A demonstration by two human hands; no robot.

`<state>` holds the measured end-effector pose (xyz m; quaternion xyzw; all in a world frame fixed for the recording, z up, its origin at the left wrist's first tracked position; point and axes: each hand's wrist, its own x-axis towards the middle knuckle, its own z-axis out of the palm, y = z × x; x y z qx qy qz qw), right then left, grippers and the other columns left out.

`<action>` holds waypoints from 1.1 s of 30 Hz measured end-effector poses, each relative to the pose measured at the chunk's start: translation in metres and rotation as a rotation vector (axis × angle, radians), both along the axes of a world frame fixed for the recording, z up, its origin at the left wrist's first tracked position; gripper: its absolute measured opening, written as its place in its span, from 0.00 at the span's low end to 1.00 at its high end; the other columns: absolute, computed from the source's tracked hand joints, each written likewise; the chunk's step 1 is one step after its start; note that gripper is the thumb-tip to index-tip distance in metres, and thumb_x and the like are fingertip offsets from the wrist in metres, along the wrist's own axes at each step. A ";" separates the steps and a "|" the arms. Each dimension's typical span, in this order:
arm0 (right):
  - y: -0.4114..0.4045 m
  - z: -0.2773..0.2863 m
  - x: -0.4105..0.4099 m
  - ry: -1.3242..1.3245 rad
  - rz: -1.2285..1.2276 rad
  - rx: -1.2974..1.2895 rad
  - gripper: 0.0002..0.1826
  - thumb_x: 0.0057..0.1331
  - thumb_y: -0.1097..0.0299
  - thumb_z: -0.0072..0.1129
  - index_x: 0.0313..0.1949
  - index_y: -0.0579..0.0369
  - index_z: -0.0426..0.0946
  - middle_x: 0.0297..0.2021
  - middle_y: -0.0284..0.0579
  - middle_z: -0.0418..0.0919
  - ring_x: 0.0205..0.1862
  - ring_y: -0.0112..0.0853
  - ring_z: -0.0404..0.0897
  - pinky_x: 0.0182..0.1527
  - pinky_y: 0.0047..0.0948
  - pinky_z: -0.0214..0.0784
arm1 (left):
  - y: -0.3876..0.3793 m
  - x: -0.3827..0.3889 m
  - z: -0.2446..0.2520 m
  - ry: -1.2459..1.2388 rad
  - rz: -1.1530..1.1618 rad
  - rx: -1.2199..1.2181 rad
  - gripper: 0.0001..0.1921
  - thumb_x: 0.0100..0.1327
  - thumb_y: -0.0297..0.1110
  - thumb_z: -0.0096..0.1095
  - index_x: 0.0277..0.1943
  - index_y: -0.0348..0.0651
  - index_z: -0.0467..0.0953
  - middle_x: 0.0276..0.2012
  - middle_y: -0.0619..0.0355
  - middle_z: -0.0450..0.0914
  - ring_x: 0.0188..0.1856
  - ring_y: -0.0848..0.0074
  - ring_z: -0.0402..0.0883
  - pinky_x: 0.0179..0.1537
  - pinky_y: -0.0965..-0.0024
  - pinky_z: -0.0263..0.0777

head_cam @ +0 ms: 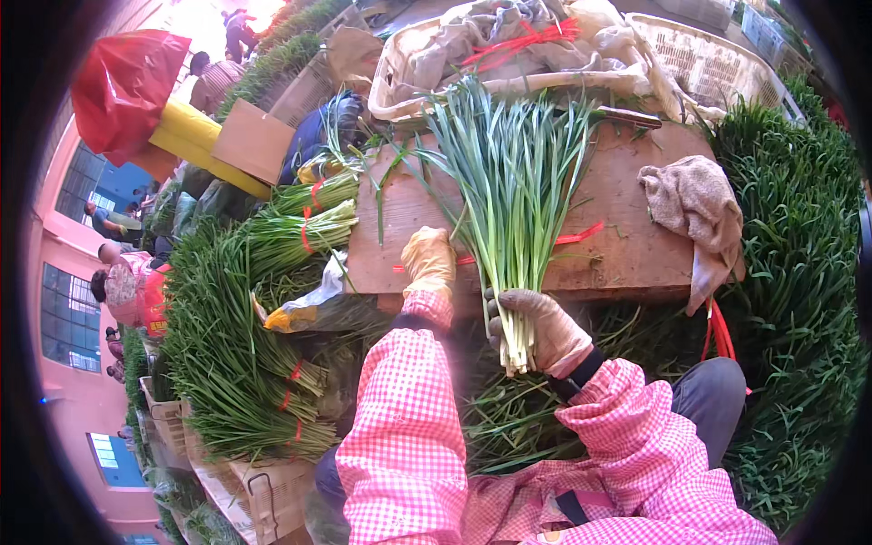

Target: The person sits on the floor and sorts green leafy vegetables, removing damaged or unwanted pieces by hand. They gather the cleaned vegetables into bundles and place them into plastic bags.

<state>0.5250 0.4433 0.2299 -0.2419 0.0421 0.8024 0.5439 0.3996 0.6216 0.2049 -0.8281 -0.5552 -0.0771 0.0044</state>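
My right hand (535, 330), in a gloved grip, is closed round the pale stem ends of a fan of long green leafy stalks (521, 204). The leaves lie over a wooden board (633, 225), with the stem ends past its near edge. My left hand (429, 259), in a yellowish glove, is closed on the board just left of the stalks; its fingertips and anything in them are hidden. A red strip (579, 234) shows on the board right of the stalks, and a bit of red shows between my left hand and the stalks.
A brown cloth (698, 197) hangs over the board's right edge, above red ties (719, 334). Green bundles with red bands (300, 231) are piled at the left. Loose greens (797, 272) fill the right. Behind the board is a white plastic crate (392, 75). Several people are at the far left.
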 end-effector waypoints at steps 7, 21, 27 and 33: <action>0.032 0.016 -0.028 -0.136 -0.239 0.193 0.08 0.60 0.71 0.62 0.38 0.60 0.77 0.26 0.41 0.81 0.25 0.32 0.82 0.25 0.35 0.77 | -0.018 -0.041 0.023 -0.305 -0.394 -0.603 0.10 0.53 0.36 0.69 0.36 0.41 0.81 0.30 0.55 0.82 0.28 0.69 0.81 0.31 0.68 0.77; 0.041 -0.002 -0.035 -0.286 -0.081 0.011 0.14 0.57 0.67 0.69 0.39 0.60 0.77 0.25 0.43 0.81 0.21 0.32 0.79 0.22 0.32 0.73 | -0.047 -0.032 0.035 -1.447 0.206 -1.459 0.34 0.59 0.60 0.62 0.59 0.43 0.70 0.52 0.54 0.77 0.53 0.69 0.77 0.53 0.59 0.73; 0.024 -0.015 -0.023 -0.292 0.054 0.101 0.19 0.62 0.63 0.65 0.49 0.57 0.75 0.39 0.40 0.82 0.36 0.29 0.82 0.35 0.36 0.77 | -0.054 -0.019 0.051 -1.191 0.183 -1.434 0.31 0.58 0.53 0.67 0.59 0.43 0.69 0.48 0.55 0.80 0.46 0.70 0.81 0.43 0.61 0.79; 0.002 -0.020 -0.017 -0.634 0.146 0.128 0.18 0.60 0.51 0.65 0.38 0.52 0.78 0.29 0.34 0.80 0.27 0.26 0.79 0.31 0.27 0.72 | -0.045 -0.007 0.040 -1.012 0.109 -1.364 0.22 0.63 0.45 0.63 0.56 0.45 0.71 0.45 0.55 0.81 0.44 0.69 0.82 0.43 0.55 0.78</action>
